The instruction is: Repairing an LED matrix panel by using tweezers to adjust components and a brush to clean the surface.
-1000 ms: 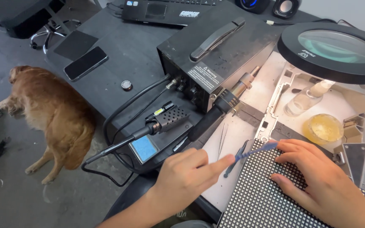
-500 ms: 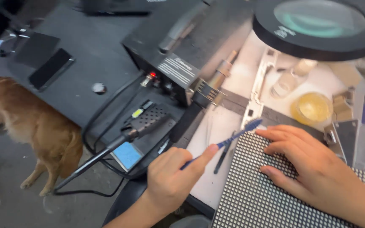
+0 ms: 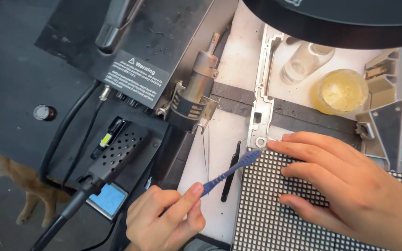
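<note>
So the left hand (image 3: pixel 166 223) is down at the bottom middle, pinching the handle of a small blue plastic brush with a ribbed grip (image 3: pixel 229 171) between thumb and forefinger, so that hand is closed tight on the brush. The brush runs up and to the right, and its head sits right at the top left corner of the black LED matrix panel with the grid of tiny white squares (image 3: pixel 266 218), pretty much touching the corner. The right hand (image 3: pixel 350 186) is laid flat on top of that panel, fingers spread and pointing left, pressing down and gripping nothing, just an open palm holding it in place. A pair of slim black tweezers (image 3: pixel 230 172) lies on the white work mat (image 3: pixel 219 135) just beside the panel's left edge, under the brush. Above that there's a metal-nozzled hot air wand parked in its wire holder (image 3: pixel 196 93) on the side of the big black rework station box (image 3: pixel 140 51). To the left is a black perforated soldering iron stand with a blue sponge (image 3: pixel 115 158). Upper right has a small round jar of yellowish flux (image 3: pixel 340 92) and a clear glass bottle lying next to it (image 3: pixel 303 62), both under the rim of a black round magnifier lamp (image 3: pixel 340 21). A grey metal frame strip (image 3: pixel 262 88) runs down toward the panel corner. Bit of ginger dog (image 3: pixel 5 172) on the floor at far left.
</note>
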